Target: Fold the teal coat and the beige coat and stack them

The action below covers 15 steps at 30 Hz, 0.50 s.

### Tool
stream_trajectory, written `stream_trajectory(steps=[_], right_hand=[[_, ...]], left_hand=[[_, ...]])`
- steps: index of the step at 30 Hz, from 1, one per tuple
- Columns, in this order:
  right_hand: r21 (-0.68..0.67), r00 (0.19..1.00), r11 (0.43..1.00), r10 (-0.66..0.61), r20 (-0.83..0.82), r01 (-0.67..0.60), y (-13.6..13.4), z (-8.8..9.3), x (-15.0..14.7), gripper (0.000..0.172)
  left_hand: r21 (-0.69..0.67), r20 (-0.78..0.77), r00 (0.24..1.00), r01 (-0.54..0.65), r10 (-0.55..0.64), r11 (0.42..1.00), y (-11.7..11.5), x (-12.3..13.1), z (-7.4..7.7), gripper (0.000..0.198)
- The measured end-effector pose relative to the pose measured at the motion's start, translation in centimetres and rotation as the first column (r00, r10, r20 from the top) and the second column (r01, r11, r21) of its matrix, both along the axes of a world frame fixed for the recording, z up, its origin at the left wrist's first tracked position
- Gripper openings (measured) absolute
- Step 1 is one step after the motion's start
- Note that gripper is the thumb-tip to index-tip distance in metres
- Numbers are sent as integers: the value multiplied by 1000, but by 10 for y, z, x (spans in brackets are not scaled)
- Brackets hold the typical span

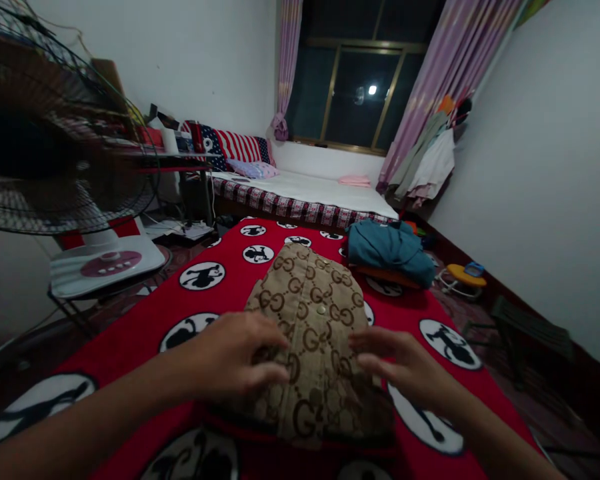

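Hands first: I see my left hand [235, 357] lying flat on the near left part of a tan shirt [310, 320], fingers spread and pressing the cloth, not clenched. My right hand [400, 367] is on the near right edge of the same shirt, fingers stretched out and pointing toward the left hand; it touches the cloth, but I cannot tell if it pinches it or only rests on it. Both forearms come in from the bottom corners.

The shirt is folded into a long shape and lies in the middle of a red blanket [130, 340] with round white and black figures. The shirt has a brown letter pattern and small snap buttons along its middle line.

Behind the shirt, to the right, a teal garment [387, 250] lies in a heap on the blanket's far edge, apart from the shirt. Farther back is a bed [325, 190] with a white sheet, a pink pillow [355, 181] and striped cushions [237, 147]. On the left a fan [55, 133] stands close to the camera, blurred. A dark window [363, 93] with purple curtains [445, 73] fills the back wall, and clothes [430, 163] hang at the right.
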State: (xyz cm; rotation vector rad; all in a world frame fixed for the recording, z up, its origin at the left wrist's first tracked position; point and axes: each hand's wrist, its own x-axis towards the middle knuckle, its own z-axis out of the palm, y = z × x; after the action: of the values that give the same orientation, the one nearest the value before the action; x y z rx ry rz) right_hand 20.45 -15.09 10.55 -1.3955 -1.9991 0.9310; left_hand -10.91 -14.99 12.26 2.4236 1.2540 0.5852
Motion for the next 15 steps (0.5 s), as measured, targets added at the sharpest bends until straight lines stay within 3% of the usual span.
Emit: stream_trajectory(steps=[1, 3, 4, 5, 6, 8, 10, 12, 14, 15], right_hand=[[70, 991, 990, -117, -69, 122, 17, -4, 0, 38], [225, 934, 913, -301, -192, 340, 53, -16, -3, 46], [242, 900, 877, -360, -244, 416, 69, -22, -5, 54], [216, 867, 856, -403, -292, 470, 83, -28, -8, 63], [166, 840, 850, -430, -330, 500, 95, -32, -11, 71], [100, 807, 854, -437, -397, 511, 110, -34, -18, 72], [177, 794, 843, -379, -475, 508, 117, -30, -24, 58], [362, 795, 761, -316, -518, 539, 120, -27, -26, 43], [496, 827, 671, -358, -434, 551, 121, -29, -26, 36], [513, 851, 679, -419, -316, 525, 122, -32, -25, 34]], left_hand=[[58, 54, 999, -9, 5, 998, 19, 3, 0, 29], [191, 221, 959, -220, 176, 957, 59, 11, -3, 33], [175, 324, 907, -337, 269, 925, 78, 15, -7, 41], [76, 416, 841, -410, 345, 909, 95, 19, -10, 49], [-80, 497, 767, -424, 405, 902, 109, 22, -14, 56], [-351, 618, 631, -312, 469, 883, 128, 28, -21, 67], [-394, 715, 545, -204, 438, 896, 138, 31, -26, 70], [-249, 764, 548, -237, 340, 939, 142, 33, -32, 66], [-88, 700, 645, -348, 306, 933, 145, 32, -39, 61], [-39, 601, 723, -400, 341, 916, 146, 32, -43, 59]])
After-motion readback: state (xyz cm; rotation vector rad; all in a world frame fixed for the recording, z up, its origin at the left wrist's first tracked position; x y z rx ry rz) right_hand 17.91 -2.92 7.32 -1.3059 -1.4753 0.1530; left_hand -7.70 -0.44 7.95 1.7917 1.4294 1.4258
